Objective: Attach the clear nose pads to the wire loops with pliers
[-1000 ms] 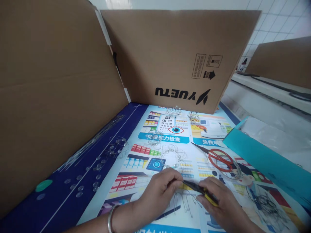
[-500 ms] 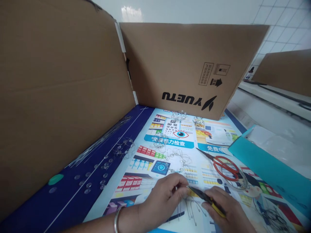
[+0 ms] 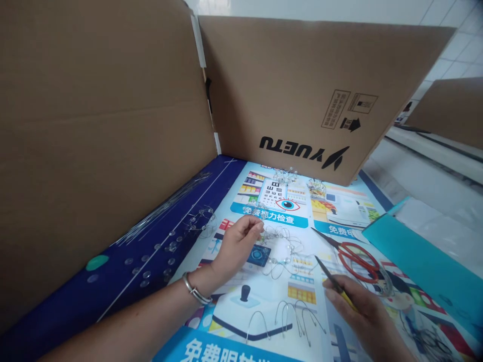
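In the head view, my left hand (image 3: 241, 246) is closed in a pinch at the upper left of a ring of clear beads and thin wire (image 3: 289, 250). Whatever lies between its fingertips is too small to make out. My right hand (image 3: 362, 304) grips pliers (image 3: 335, 282) with dark jaws and yellow-and-black handles, their tip pointing up and left near the ring. Closer to me, several bent U-shaped wires (image 3: 258, 314) lie on the printed sheet. Red-handled scissors (image 3: 358, 261) rest right of the pliers.
Cardboard panels (image 3: 302, 75) stand at the left and back. Loose clear beads (image 3: 146, 275), a green disc (image 3: 97, 262) and straight wires (image 3: 162, 208) lie left. More beaded wire pieces (image 3: 203, 219) sit farther back. A turquoise box (image 3: 418, 266) and coiled wire (image 3: 430, 342) are at the right.
My left hand has moved up and left, away from the pliers, to the ring's edge. My right hand has shifted slightly right with the pliers. The view has shifted a little.
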Motion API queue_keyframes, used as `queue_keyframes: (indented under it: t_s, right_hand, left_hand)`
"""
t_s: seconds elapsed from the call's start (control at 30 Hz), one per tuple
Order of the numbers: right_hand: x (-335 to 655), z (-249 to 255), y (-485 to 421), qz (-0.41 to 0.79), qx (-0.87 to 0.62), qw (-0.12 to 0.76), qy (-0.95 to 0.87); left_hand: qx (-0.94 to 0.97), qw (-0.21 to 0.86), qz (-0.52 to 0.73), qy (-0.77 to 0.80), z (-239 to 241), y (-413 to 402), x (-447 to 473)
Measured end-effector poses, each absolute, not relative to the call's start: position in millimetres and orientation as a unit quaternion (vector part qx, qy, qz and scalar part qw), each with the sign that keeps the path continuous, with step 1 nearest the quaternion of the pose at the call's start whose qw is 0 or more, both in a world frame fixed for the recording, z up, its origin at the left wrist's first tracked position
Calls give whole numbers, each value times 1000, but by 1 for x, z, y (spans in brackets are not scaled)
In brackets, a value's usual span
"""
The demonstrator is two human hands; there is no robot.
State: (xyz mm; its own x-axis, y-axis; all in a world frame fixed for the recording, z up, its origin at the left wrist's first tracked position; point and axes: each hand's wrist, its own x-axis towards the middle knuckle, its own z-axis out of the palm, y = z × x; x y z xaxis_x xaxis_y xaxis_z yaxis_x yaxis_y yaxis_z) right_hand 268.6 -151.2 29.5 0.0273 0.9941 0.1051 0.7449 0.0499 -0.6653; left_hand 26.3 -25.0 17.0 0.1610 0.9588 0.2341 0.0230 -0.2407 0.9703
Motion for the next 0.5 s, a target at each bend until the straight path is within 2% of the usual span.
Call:
queue_keyframes:
  t_s: [0.13, 0.33, 0.5]
  right_hand:
    - [256, 38, -136, 188, -650, 300, -672]
    - [253, 23, -109, 52, -639, 341, -688]
    - [257, 9, -103, 65, -648, 361, -667]
  left_hand:
    - [578, 476, 524, 407, 16, -24, 25]
    - [535, 503, 547, 401, 19, -23, 22]
    - [514, 524, 557, 389, 14, -23, 24]
